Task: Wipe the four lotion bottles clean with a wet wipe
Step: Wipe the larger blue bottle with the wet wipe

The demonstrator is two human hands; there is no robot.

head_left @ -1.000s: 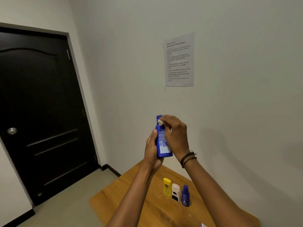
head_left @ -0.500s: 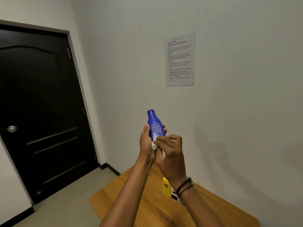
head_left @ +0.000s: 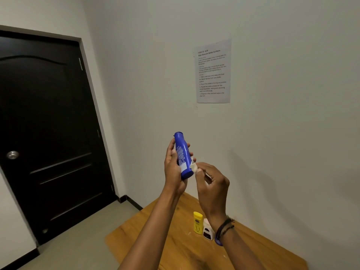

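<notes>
My left hand [head_left: 174, 172] grips a tall blue lotion bottle [head_left: 182, 154], held up in front of the wall with its cap end up and tilted slightly left. My right hand [head_left: 211, 184] pinches a small white wet wipe [head_left: 194, 167] against the bottle's lower right side. On the wooden table [head_left: 175, 248] below stand a yellow bottle [head_left: 198, 222] and a small white bottle [head_left: 207, 229]. A small blue bottle [head_left: 218, 242] is mostly hidden behind my right wrist.
A black door [head_left: 48, 133] is shut on the left. A printed sheet [head_left: 213, 72] is stuck on the wall above the table. Grey floor lies left of the table's edge.
The bottle was turned in my left hand and tilted further left. My right hand moved the wipe from the bottle's top down to its lower side.
</notes>
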